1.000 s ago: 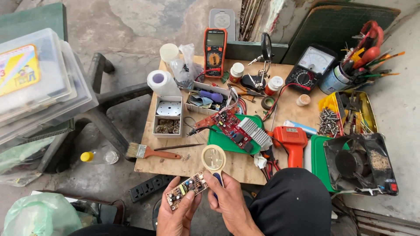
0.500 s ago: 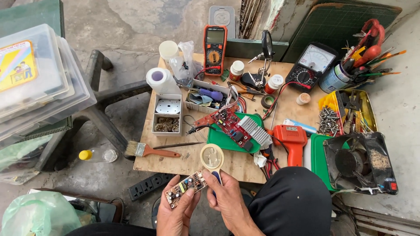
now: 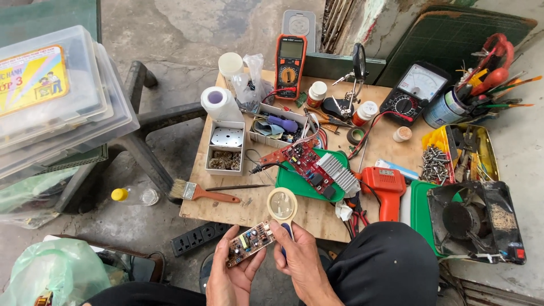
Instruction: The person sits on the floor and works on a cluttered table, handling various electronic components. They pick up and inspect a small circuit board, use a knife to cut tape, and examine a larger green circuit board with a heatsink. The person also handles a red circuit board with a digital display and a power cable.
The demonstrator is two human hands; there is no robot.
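Circuit board (image 3: 250, 243), small and brown with mixed components, is held low in the view, in front of the near edge of the bench (image 3: 226, 209) and above the floor. It is gripped by the left hand (image 3: 229, 277), fingers closed along its lower edge, thumb at its left end. Board is tilted, right end higher. Magnifying glass (image 3: 282, 205) with a pale round frame is held by the right hand (image 3: 300, 263), fingers wrapped shut round its blue handle; the lens sits just above the board's right end, over the bench edge. Right thumb tip is touching or nearly touching the board's right end; cannot tell which.

On the bench behind: red circuit board (image 3: 300, 158) with a finned heatsink on a green mat, orange-red hot-air-gun-style tool (image 3: 385, 190) just right of it, paint brush (image 3: 198, 192) near the left edge, orange multimeter (image 3: 290, 56) at the back, analog meter (image 3: 413, 90) back right, paper roll (image 3: 218, 105) back left. Black fan (image 3: 473, 221) is seen at the right. Stacked clear plastic boxes (image 3: 51, 102) are seen far left, a power strip (image 3: 201, 238) on the floor.
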